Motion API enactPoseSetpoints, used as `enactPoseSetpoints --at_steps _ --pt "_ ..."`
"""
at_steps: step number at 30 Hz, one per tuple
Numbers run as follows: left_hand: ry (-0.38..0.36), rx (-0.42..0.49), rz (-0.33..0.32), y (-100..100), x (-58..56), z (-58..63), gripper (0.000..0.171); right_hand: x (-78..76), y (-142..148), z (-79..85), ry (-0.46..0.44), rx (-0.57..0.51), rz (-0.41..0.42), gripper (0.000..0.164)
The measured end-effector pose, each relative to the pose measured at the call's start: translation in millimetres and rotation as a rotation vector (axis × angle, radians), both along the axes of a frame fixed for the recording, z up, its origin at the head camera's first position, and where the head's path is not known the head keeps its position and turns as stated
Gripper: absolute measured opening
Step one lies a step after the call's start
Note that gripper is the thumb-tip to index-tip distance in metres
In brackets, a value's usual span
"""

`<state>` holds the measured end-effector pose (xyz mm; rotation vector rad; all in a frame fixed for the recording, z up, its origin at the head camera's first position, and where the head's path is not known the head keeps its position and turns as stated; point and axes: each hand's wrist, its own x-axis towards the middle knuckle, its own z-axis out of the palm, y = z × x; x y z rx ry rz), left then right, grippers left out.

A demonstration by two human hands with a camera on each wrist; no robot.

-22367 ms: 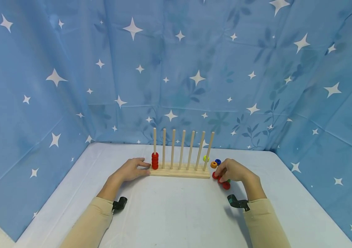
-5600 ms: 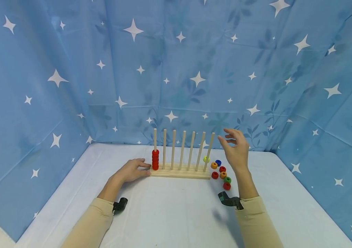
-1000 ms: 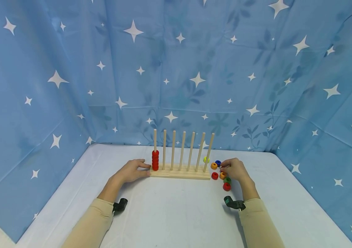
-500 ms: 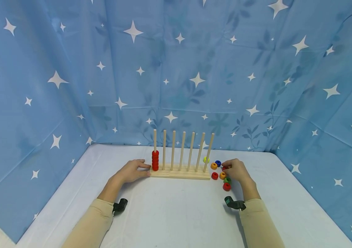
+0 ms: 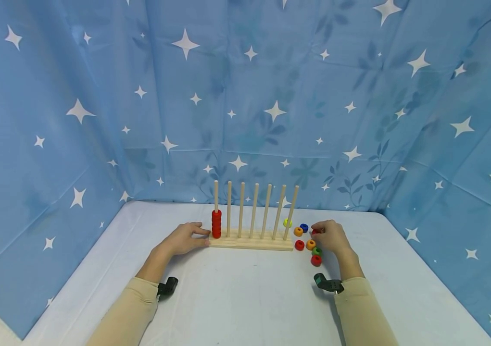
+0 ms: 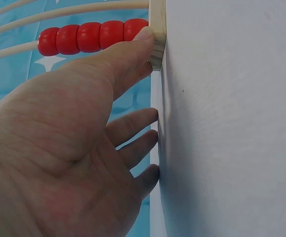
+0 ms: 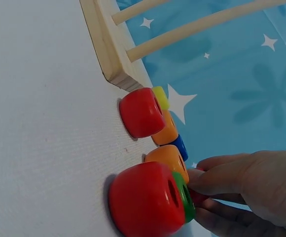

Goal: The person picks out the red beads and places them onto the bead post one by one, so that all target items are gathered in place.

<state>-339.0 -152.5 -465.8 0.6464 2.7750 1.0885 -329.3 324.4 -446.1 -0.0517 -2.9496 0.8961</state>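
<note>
A wooden peg rack (image 5: 251,244) with upright pegs stands on the table, several red beads (image 5: 216,224) stacked on its leftmost peg. My left hand (image 5: 182,239) pinches the rack's left end. In the left wrist view the thumb (image 6: 144,37) lies on the end of the base, the other fingers spread below. Right of the rack, my right hand (image 5: 332,236) holds a red bead (image 5: 316,231) between thumb and fingers, mostly hidden by them. Near it lie an orange bead (image 5: 310,245), a green bead (image 5: 317,252) and a blue bead (image 5: 304,228).
Two more red beads lie loose: one red bead (image 5: 299,245) by the rack's right end, another front red bead (image 5: 316,260) nearer me. Another orange bead (image 5: 298,231) and a yellow bead (image 5: 287,222) sit farther back. A blue starry curtain (image 5: 245,120) hangs behind the white table (image 5: 236,298).
Since 22.4 s ago the red stack has grown taller. At 5.6 s ago my right hand was raised beside the right peg; it came down and drew the red bead slightly right. The left hand stays put.
</note>
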Motion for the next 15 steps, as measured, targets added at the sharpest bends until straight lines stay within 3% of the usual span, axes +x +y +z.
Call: enactPoseSetpoints --at_steps 15 --pt "-0.003 0.009 -0.005 0 1.0 0.1 0.041 4.4 -11 22.4 0.235 -0.008 -0.029 0.032"
